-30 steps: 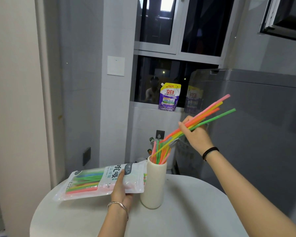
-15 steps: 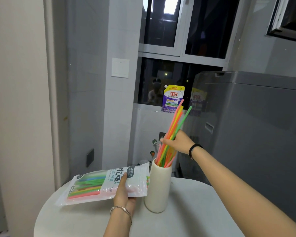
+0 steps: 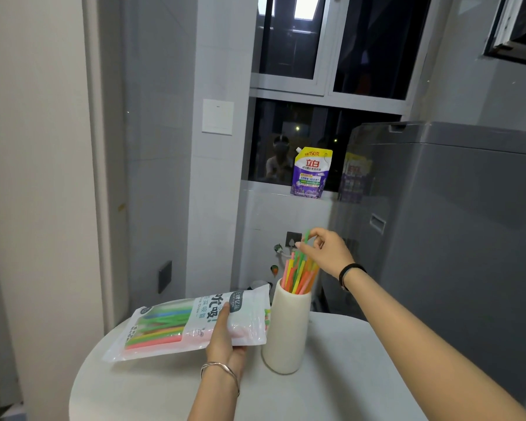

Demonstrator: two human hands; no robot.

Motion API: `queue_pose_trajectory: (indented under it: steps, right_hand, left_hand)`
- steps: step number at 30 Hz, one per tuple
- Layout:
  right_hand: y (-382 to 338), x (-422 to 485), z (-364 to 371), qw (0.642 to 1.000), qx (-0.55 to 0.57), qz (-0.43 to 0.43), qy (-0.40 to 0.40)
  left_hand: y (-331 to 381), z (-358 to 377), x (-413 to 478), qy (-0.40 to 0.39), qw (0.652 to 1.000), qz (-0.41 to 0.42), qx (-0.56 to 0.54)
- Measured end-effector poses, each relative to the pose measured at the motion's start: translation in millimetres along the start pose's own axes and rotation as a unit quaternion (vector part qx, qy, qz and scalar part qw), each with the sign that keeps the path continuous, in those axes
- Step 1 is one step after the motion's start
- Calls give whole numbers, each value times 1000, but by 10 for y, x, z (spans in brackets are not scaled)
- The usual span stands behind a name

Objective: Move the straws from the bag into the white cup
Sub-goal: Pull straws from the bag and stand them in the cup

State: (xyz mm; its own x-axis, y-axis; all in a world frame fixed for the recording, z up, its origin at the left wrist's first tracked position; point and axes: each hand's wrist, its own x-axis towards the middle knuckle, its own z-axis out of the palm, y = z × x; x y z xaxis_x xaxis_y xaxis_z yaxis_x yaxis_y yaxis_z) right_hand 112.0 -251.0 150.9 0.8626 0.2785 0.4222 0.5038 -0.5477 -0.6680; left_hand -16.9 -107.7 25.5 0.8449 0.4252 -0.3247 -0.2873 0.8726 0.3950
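1. Gripping the bag (image 3: 195, 325), my left hand (image 3: 225, 338) clamps its right end; it lies flat on the round table (image 3: 331, 390), clear plastic showing green, yellow and pink straws inside.
2. Just right stands the white cup (image 3: 287, 329), upright, bristling with bright straws (image 3: 298, 273).
3. Farther, my right hand (image 3: 327, 253) pinches one green straw's top above the cup.

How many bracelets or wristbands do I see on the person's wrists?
2: a silver bangle on the left wrist, near the bag, and a black band on the right wrist, beside the white cup.
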Motion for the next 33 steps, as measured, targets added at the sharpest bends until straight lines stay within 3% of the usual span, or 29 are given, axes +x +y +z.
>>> queue_pose_trajectory:
  steps: [4,6,9,12,14,16,19,22,25,27,30,33]
  right_hand:
    - [-44,-171,50,993,-36,-38,104]
    - [-17,-223,104,991,-53,-69,104]
    - [25,-226,143,992,-112,-53,12]
    - [58,-238,151,966,-236,-31,-101]
    - [40,-277,134,963,-247,-30,-106]
    - [-12,-356,90,976,-202,-41,-68]
    - [-120,-582,72,996,38,-38,69]
    - [-271,-976,243,954,238,-17,183]
    - [-318,-1330,558,912,355,61,197]
    - [-295,-1483,750,882,415,157,159]
    - [-263,-1594,920,764,575,289,45]
    - [-213,-1623,939,649,686,329,14]
  left_hand:
    - [25,-5,-38,-3,1000,-2,-6]
    - [29,1,-92,-6,1000,-5,-3]
    - [46,-12,-155,-4,1000,-10,3]
    - [75,-42,-171,-5,1000,-17,10]
    - [90,-40,-200,-13,1000,-13,18]
    - [92,-45,-212,-20,1000,-6,18]
    - [84,-52,-208,-18,1000,4,16]
    - [63,-44,-229,-18,1000,9,14]
    - [37,-17,-271,-15,999,17,28]
    - [10,-20,-319,-6,998,39,50]
    - [-31,-28,-390,7,989,97,108]
    - [-68,-24,-445,1,969,154,191]
